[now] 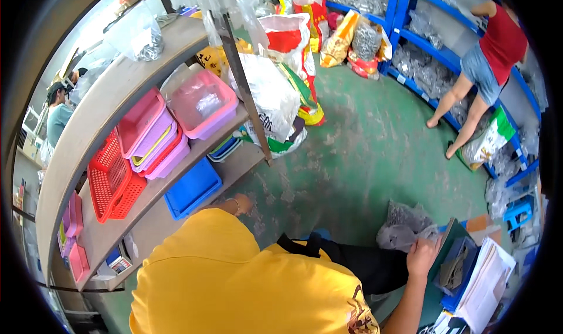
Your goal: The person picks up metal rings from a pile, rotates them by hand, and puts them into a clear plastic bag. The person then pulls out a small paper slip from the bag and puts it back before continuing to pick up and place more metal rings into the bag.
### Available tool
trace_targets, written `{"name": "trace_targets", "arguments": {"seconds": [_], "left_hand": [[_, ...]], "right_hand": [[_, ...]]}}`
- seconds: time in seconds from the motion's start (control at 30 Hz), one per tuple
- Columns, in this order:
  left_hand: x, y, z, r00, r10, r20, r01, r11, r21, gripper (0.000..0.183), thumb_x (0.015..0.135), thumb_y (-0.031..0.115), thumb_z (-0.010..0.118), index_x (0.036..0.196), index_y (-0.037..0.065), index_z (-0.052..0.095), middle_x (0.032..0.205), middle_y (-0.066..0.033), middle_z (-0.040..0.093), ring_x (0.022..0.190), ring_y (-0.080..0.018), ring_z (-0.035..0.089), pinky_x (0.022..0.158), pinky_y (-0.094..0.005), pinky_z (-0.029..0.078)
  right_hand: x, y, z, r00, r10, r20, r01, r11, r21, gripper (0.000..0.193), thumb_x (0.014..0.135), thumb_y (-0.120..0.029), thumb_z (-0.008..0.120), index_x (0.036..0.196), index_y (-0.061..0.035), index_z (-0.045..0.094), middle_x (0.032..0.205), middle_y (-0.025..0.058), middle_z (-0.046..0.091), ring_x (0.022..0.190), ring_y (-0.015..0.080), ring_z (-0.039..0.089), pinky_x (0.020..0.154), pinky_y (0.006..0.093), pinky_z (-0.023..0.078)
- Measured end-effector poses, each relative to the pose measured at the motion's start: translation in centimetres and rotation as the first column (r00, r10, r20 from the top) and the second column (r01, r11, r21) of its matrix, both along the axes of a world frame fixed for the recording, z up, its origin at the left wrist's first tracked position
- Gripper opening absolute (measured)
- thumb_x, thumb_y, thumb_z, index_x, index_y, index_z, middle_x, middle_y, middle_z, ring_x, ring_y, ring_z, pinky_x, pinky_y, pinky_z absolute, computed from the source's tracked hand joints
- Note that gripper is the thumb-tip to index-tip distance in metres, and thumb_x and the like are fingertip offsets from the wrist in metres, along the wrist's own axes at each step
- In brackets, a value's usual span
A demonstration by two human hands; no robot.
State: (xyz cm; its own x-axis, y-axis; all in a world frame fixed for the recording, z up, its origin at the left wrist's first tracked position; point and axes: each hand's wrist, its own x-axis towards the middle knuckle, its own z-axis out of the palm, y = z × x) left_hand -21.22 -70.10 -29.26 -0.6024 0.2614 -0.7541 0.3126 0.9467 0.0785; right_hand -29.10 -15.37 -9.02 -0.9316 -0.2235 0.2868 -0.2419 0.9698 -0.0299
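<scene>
My left hand (244,204), with a bracelet at the wrist, reaches out past my yellow sleeve near the blue tray (193,188) on the low shelf. Its fingers are too small and blurred to read. On the right, my right hand (423,256) is closed at the edge of a dark green tabletop (444,249). Its fingers appear to grip the gathered end of a clear plastic bag (403,224) of small grey pieces. The bag's body lies just beyond the hand, to its left.
At left, a shelf rack (146,58) holds stacked pink bins (143,123) and a red basket (114,178). Filled sacks (287,46) stand ahead on the green floor. A person in red (501,43) stands by blue shelving (431,49). Papers (484,284) lie right.
</scene>
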Motion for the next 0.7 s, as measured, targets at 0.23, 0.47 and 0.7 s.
{"name": "trace_targets", "arguments": {"seconds": [0.23, 0.47, 0.7], "left_hand": [[3.1, -5.3, -5.5, 0.73, 0.681, 0.049, -0.668, 0.698, 0.256, 0.027, 0.068, 0.018, 0.062, 0.095, 0.013, 0.064, 0.092, -0.0079, 0.064, 0.084, -0.0241, 0.063, 0.063, -0.0381, 0.05], [1.7, -0.3, -2.9, 0.955, -0.242, 0.174, 0.203, 0.955, 0.214, 0.022, 0.07, 0.021, 0.061, 0.091, 0.015, 0.06, 0.099, -0.0033, 0.059, 0.089, -0.0229, 0.058, 0.069, -0.0385, 0.048], [-3.1, 1.3, -6.0, 0.707, -0.651, -0.275, 0.692, 0.717, 0.083, 0.029, 0.07, 0.025, 0.059, 0.097, 0.014, 0.061, 0.108, -0.0009, 0.056, 0.103, -0.0191, 0.051, 0.08, -0.0389, 0.044]], "right_hand": [[-0.1, 0.6, -0.2, 0.999, -0.014, -0.043, 0.013, 1.0, -0.011, 0.005, 0.069, -0.002, 0.055, 0.064, -0.0024, 0.053, 0.068, 0.0151, 0.055, 0.075, 0.0315, 0.054, 0.098, 0.0463, 0.031], [-0.6, 0.1, -0.4, 1.0, -0.025, -0.008, 0.024, 0.999, -0.048, 0.007, 0.067, -0.001, 0.056, 0.063, -0.0031, 0.052, 0.066, 0.0155, 0.055, 0.07, 0.0341, 0.053, 0.083, 0.0436, 0.04], [-0.3, 1.0, -0.8, 0.997, -0.081, 0.017, 0.082, 0.992, -0.098, 0.007, 0.064, -0.005, 0.06, 0.06, -0.0052, 0.053, 0.063, 0.0154, 0.056, 0.067, 0.0339, 0.055, 0.066, 0.0429, 0.041]]}}
